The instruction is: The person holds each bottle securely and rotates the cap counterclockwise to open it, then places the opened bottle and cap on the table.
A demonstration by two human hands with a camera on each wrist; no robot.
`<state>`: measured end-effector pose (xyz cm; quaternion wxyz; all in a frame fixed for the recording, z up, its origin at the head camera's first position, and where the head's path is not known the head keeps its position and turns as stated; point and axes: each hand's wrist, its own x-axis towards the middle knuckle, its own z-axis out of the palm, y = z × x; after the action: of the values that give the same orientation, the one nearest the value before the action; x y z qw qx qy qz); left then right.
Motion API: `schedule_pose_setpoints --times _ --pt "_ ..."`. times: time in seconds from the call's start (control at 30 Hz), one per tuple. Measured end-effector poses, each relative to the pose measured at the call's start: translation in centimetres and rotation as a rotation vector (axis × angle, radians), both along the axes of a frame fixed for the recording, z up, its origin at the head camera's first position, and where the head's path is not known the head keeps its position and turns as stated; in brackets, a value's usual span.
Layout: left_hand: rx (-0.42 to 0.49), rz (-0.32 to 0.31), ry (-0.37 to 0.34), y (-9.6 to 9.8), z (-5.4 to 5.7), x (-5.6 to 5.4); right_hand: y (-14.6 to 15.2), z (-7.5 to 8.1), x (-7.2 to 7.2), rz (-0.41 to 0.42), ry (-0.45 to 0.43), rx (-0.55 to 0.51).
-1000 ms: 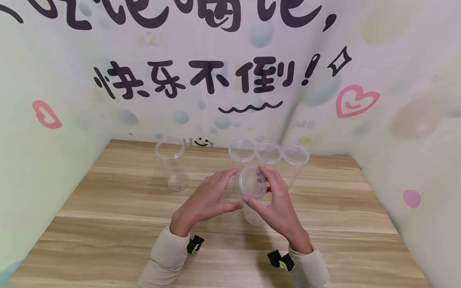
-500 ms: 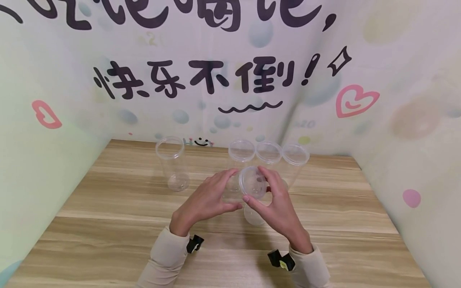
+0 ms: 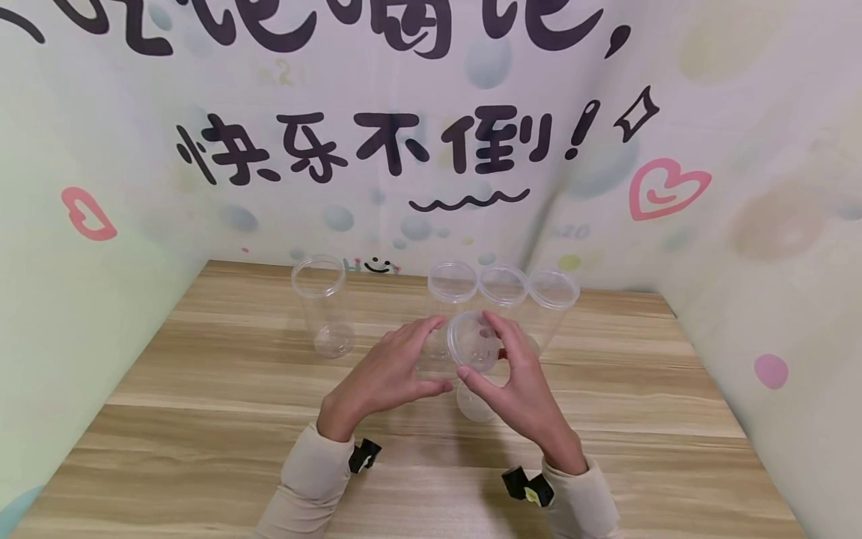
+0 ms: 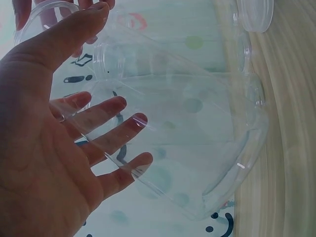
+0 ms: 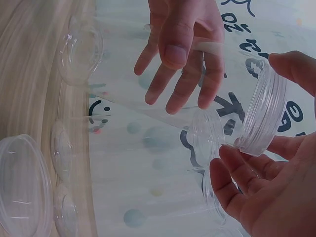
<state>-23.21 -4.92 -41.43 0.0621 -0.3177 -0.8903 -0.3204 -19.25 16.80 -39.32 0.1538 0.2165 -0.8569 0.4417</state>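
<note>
In the head view my left hand (image 3: 387,370) grips the body of a clear plastic jar (image 3: 433,355), which lies tilted with its mouth to the right. The left wrist view shows the fingers and thumb around the jar wall (image 4: 197,148). My right hand (image 3: 521,382) pinches a clear ridged lid (image 5: 266,108) by its rim, thumb on one side and fingers on the other. The lid is at the jar's mouth; I cannot tell whether it is fully seated. Another clear lid (image 3: 476,404) lies on the table below the hands.
Several clear jars stand upright at the back of the wooden table (image 3: 236,449): one jar (image 3: 323,314) at the left, and a row including the end jar (image 3: 554,292) at the right. A printed cloth wall (image 3: 377,224) rises behind the table.
</note>
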Motion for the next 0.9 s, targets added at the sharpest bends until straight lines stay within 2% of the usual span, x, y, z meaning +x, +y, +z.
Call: schedule_pose_setpoints --times 0.33,0.6,0.7,0.9 --pt "-0.022 0.005 -0.013 0.10 0.17 0.07 0.32 0.10 0.05 0.036 -0.005 0.014" --pt "-0.016 0.015 0.011 0.05 -0.02 0.02 0.40 0.12 -0.06 0.077 -0.053 0.014" --pt "-0.014 0.018 0.022 0.07 -0.08 -0.02 0.25 0.10 -0.12 0.035 -0.042 0.014" --pt "-0.030 0.031 0.040 0.19 -0.18 -0.04 -0.44 0.05 0.07 -0.126 -0.055 0.010"
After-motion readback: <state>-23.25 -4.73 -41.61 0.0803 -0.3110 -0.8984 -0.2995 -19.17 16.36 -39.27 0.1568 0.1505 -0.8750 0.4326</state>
